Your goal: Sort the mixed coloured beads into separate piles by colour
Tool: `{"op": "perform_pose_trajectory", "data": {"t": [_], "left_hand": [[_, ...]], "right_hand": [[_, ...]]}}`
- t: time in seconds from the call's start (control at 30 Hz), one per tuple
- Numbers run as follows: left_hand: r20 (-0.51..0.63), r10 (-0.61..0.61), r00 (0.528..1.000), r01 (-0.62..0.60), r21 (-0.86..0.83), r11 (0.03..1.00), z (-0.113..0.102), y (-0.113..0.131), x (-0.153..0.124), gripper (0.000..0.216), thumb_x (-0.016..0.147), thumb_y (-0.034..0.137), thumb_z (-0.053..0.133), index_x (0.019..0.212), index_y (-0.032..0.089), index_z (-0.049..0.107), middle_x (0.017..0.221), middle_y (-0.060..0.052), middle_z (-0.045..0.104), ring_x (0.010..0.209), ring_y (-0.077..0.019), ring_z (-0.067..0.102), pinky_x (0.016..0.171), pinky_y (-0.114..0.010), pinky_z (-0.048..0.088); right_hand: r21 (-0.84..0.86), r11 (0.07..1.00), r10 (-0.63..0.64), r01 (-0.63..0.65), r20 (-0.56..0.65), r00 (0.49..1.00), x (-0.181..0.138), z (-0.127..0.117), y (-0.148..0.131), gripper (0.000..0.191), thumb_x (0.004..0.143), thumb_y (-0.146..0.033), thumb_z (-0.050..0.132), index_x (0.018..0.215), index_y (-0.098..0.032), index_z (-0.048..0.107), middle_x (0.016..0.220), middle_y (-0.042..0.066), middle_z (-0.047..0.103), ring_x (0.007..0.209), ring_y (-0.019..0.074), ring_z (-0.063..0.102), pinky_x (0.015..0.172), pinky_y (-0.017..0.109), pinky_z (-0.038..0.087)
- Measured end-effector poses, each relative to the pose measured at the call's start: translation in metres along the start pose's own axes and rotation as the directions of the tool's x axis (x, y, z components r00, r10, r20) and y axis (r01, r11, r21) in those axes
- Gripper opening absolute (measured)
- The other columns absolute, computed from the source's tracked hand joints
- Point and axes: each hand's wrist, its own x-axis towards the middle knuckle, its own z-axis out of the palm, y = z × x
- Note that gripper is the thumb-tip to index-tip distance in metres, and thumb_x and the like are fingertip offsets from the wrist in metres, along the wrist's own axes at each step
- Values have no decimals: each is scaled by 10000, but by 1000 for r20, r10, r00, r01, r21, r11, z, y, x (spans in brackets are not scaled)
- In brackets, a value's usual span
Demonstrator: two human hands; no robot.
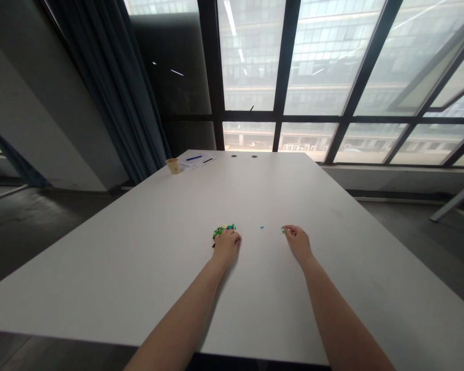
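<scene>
Both of my arms reach out over a large white table (139,247). My left hand (227,243) is curled with its fingers closed, resting against a small pile of tiny coloured pieces (223,229), mostly green with some yellow and blue. My right hand (297,241) is closed in a pinch on a tiny green piece (283,230) at its fingertips. One small blue piece (262,226) lies alone on the table between the two hands. What the left fingers hold, if anything, is hidden.
At the table's far left corner stand a paper cup (173,165) and papers with a blue pen (195,158). Two dark round caps (244,155) sit near the far edge. Large windows and a dark curtain lie beyond.
</scene>
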Motion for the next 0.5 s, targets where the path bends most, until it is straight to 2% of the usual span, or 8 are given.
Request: {"op": "perform_pose_trajectory", "data": {"t": [0.17, 0.33, 0.5], "left_hand": [[-15, 62, 998, -63, -126, 990, 5, -10, 6, 214, 744, 88, 445, 820, 163, 630, 909, -71, 617, 909, -189, 512, 856, -334, 359], [-6, 77, 997, -76, -247, 966, 8, -17, 8, 241, 699, 51, 440, 819, 148, 624, 896, -61, 625, 893, -180, 527, 865, -326, 367], [26, 57, 998, -45, -355, 934, 1, -13, 7, 273, 663, 37, 442, 800, 172, 636, 825, -50, 626, 816, -183, 542, 789, -306, 386]], "right_hand": [[1, 1000, -16, 16, 9, 1000, -1, -2, -3, 358, 743, -378, 421, 834, -153, 683, 700, 53, 600, 644, 164, 500, 625, 277, 377], [6, 998, -58, 57, 44, 997, -3, -2, -10, 335, 741, -354, 426, 812, -152, 684, 665, 42, 581, 617, 158, 495, 612, 278, 382], [16, 980, -198, 198, 68, 978, -8, -1, -24, 263, 752, -281, 440, 783, -170, 676, 650, 26, 554, 620, 148, 491, 635, 276, 389]]}}
